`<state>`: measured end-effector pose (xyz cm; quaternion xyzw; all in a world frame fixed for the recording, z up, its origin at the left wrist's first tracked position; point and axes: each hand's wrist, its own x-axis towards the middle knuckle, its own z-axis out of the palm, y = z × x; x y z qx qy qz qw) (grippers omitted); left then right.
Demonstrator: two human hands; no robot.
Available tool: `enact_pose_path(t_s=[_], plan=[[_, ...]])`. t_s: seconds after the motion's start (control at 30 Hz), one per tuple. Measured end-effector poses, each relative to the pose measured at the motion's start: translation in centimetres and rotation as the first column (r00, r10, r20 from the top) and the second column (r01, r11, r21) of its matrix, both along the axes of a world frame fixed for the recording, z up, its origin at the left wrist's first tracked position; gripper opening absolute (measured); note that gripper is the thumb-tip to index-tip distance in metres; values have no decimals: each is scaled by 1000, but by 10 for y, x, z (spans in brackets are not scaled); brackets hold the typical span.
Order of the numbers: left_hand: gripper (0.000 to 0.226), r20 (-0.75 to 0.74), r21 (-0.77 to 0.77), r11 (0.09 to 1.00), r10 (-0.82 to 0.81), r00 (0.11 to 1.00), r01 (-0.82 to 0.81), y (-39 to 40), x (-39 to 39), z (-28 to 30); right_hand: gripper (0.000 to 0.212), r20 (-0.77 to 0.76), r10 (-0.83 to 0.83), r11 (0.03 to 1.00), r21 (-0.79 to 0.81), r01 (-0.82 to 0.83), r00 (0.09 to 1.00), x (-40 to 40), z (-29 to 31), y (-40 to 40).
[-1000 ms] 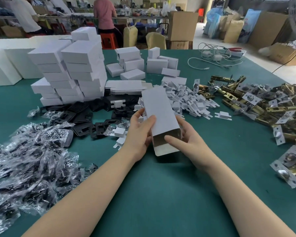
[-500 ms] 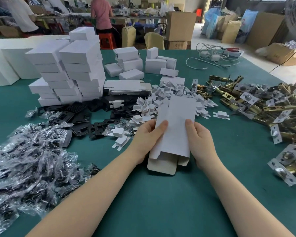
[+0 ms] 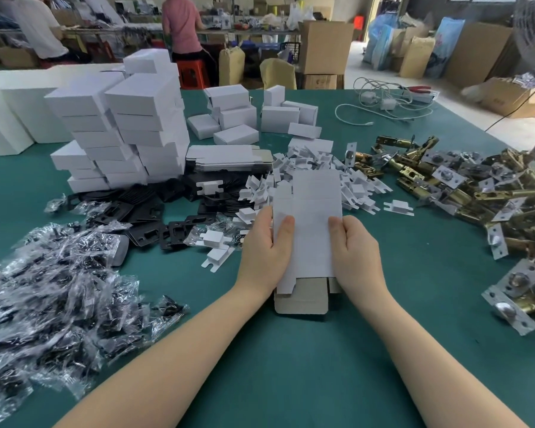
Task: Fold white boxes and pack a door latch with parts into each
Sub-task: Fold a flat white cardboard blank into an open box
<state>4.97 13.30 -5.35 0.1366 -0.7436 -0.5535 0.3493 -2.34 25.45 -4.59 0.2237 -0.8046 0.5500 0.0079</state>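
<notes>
Box point(image 3: 309, 230) unfolded, held over the green tabletop point(image 3: 291, 366) at centre. My left hand point(image 3: 264, 251) and right hand point(image 3: 357, 254) each grip one side edge, thumbs on top; grey flaps hang toward me.

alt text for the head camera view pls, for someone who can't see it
Both hands, left hand and right hand, hold an unfolded white box over a green table, its end flaps open. Brass door latches lie right, bagged parts left.
</notes>
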Motion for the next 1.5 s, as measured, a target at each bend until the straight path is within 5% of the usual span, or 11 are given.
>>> enact_pose_path(t_s=[0.27, 0.47, 0.63, 0.77, 0.9, 1.1, 1.33, 1.5], plan=[[9, -13, -27, 999, 18, 1000, -18, -4, 0, -1, 38, 41, 59, 997, 42, -61, 997, 3, -2, 1], [35, -37, 63, 997, 47, 998, -44, -5, -1, -2, 38, 17, 49, 999, 13, -50, 999, 2, 2, 3], [31, -14, 168, 981, 102, 995, -98, -15, -3, -4, 20, 99, 170, 984, 39, -174, 980, 6, -1, 2], [14, 42, 218, 976, 15, 999, -24, -13, -4, -6, 17, 98, 58, 995, -92, -49, 994, 3, -2, 4], [38, 105, 166, 985, -55, 993, 38, -14, -4, -9, 25, 121, -57, 977, -198, 81, 991, -2, -2, 7], [38, 132, 219, 976, -35, 991, 5, -22, -6, -10, 34, 241, 172, 902, -428, -54, 955, 1, 3, 3], [43, 157, 80, 992, -113, 981, 101, -17, -4, -7, 36, 215, 354, 902, -335, -272, 910, -3, 5, 11], [40, 43, 276, 930, -264, 963, 243, -15, 0, -1, 43, 260, 431, 864, -394, -312, 864, -5, 5, 15]])
